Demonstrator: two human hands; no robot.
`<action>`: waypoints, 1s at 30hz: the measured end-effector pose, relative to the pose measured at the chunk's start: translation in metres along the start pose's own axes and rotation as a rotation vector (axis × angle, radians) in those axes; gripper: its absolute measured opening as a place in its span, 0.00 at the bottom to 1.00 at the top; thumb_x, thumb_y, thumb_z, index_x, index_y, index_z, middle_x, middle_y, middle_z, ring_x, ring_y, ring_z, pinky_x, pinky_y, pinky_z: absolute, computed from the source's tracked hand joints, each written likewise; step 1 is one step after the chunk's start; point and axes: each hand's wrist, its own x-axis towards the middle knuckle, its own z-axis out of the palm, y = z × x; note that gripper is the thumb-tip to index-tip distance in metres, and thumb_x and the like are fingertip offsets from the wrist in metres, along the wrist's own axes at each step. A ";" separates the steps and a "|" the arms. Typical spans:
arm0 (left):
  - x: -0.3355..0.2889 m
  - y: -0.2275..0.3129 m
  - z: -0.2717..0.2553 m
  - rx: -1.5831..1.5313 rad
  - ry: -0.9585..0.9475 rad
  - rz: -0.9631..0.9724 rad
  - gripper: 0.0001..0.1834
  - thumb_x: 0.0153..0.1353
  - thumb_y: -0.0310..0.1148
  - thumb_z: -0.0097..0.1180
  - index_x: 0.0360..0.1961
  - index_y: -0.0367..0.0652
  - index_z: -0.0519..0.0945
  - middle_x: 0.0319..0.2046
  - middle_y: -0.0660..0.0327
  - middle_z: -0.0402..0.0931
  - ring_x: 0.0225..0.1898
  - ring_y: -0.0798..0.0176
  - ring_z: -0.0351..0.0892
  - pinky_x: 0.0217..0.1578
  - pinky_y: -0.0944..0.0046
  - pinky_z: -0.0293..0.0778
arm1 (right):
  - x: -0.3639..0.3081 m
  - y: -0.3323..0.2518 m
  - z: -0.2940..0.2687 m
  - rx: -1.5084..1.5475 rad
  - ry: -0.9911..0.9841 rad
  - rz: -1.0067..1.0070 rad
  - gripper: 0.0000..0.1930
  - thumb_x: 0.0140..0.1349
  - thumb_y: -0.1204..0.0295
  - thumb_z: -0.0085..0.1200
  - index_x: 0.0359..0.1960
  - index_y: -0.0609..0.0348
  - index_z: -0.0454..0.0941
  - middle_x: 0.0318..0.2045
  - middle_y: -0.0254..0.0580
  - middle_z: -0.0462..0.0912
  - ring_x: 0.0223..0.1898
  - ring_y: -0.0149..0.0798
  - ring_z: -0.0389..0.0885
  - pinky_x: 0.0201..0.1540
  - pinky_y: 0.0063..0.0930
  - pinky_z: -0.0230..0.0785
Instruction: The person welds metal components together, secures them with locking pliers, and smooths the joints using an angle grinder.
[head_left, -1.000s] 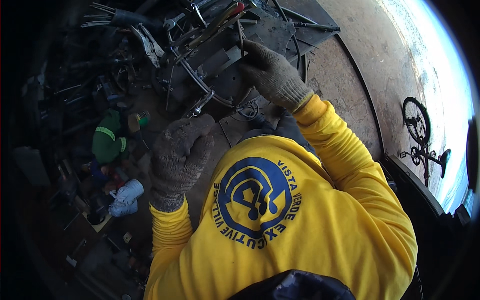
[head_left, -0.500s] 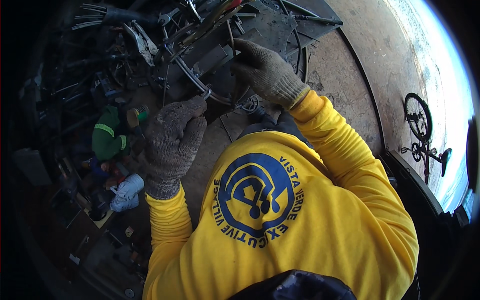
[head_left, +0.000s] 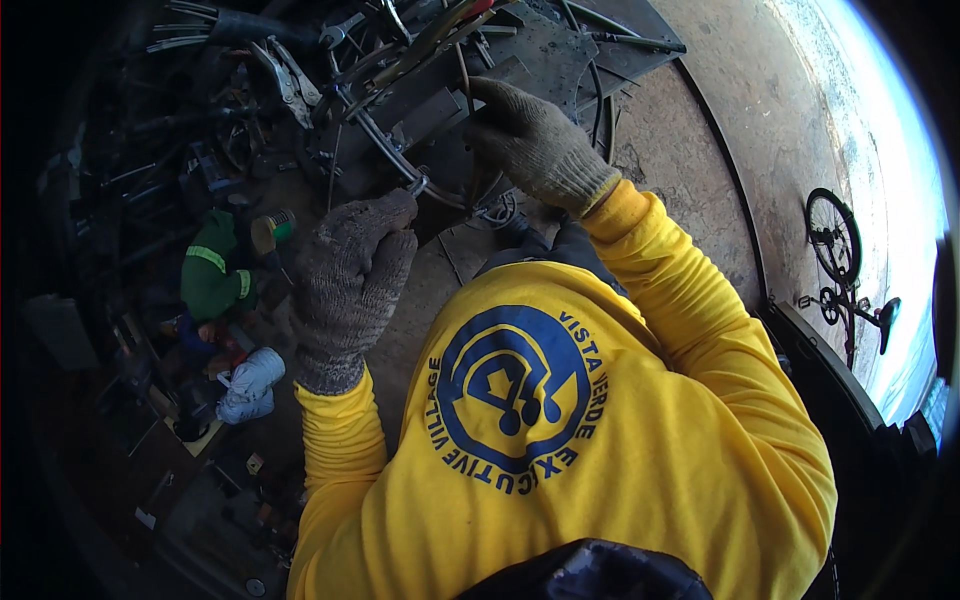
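Both my hands wear knitted work gloves. My left hand (head_left: 350, 285) is closed, its fingertips at the lower end of a curved pair of metal rods (head_left: 385, 145) beside a small metal loop. What those fingers grip, if anything, is hidden. Across from it, my right hand (head_left: 535, 145) curls its fingers around a thin rod (head_left: 463, 68), which rises above the glove. Behind the hands is a dark metal work table (head_left: 545, 55) with flat steel pieces and bars on it. Locking pliers (head_left: 288, 82) hang left of the curved rods.
A wrench (head_left: 340, 32) lies among metal parts at the upper left. Lower left, a person in a green top (head_left: 207, 262) is near another in light clothing (head_left: 248, 385). A bicycle (head_left: 845, 265) is at the far right. A dark cable or bar (head_left: 722, 140) crosses the floor.
The view has shifted very slightly. My left hand has moved a touch to the right against the curved rods; my right hand stays in place.
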 end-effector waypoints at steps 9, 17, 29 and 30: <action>0.013 0.005 0.000 0.125 -0.010 0.051 0.15 0.63 0.28 0.65 0.51 0.40 0.84 0.46 0.54 0.85 0.47 0.54 0.84 0.50 0.57 0.80 | 0.000 -0.006 0.001 0.006 -0.018 0.025 0.25 0.71 0.69 0.56 0.69 0.57 0.70 0.51 0.49 0.86 0.49 0.39 0.86 0.56 0.34 0.78; 0.043 0.009 0.017 0.366 0.011 0.137 0.17 0.63 0.34 0.65 0.52 0.41 0.83 0.46 0.53 0.84 0.47 0.50 0.83 0.49 0.53 0.79 | 0.002 0.002 0.006 0.064 0.009 -0.003 0.26 0.69 0.55 0.55 0.65 0.50 0.74 0.46 0.51 0.87 0.46 0.52 0.88 0.51 0.43 0.79; 0.078 0.009 0.043 0.565 -0.041 0.200 0.22 0.58 0.33 0.65 0.55 0.45 0.81 0.55 0.53 0.79 0.56 0.47 0.78 0.59 0.48 0.73 | 0.007 0.016 0.005 0.025 -0.023 -0.032 0.24 0.71 0.57 0.54 0.66 0.48 0.74 0.48 0.53 0.86 0.51 0.55 0.86 0.54 0.46 0.77; 0.082 0.010 0.046 0.609 -0.053 0.195 0.23 0.57 0.32 0.65 0.56 0.45 0.81 0.56 0.54 0.78 0.57 0.47 0.78 0.59 0.48 0.73 | 0.007 0.018 0.005 0.045 -0.022 -0.042 0.24 0.70 0.57 0.54 0.66 0.48 0.74 0.49 0.53 0.86 0.51 0.56 0.85 0.54 0.46 0.77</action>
